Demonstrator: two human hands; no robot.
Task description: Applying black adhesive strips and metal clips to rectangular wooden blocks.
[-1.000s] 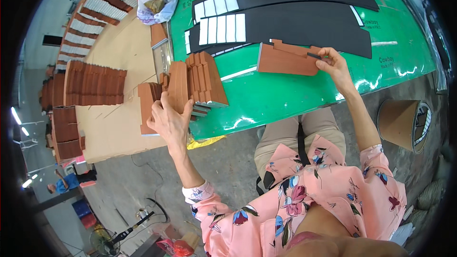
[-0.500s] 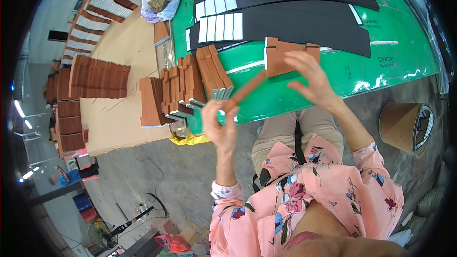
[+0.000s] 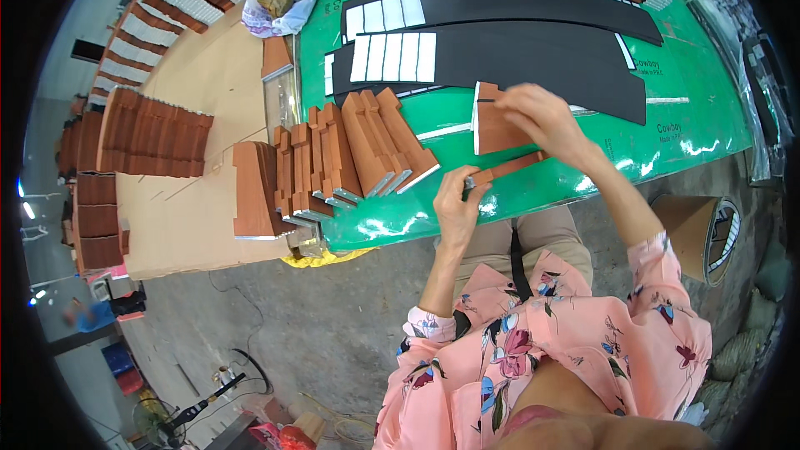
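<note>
My left hand is closed on one end of a narrow brown strip, seen edge-on, which slants up to the right above the green table cover. My right hand hovers at a flat brown notched piece with a white edge, its fingers apart and partly covering the piece. Whether those fingers touch it, I cannot tell. To the left of my hands, several brown notched pieces with pale ends lean in a fanned row.
Black sheets with white strips lie beyond my hands on the green cover. A white plastic bag sits at the far left corner. Stacked brown pieces rest on the cardboard-coloured surface at left. A brown drum stands right.
My left hand has moved right with the strip, nearer my right hand. Another brown piece now shows at the right end of the fanned row. My view has shifted slightly.
</note>
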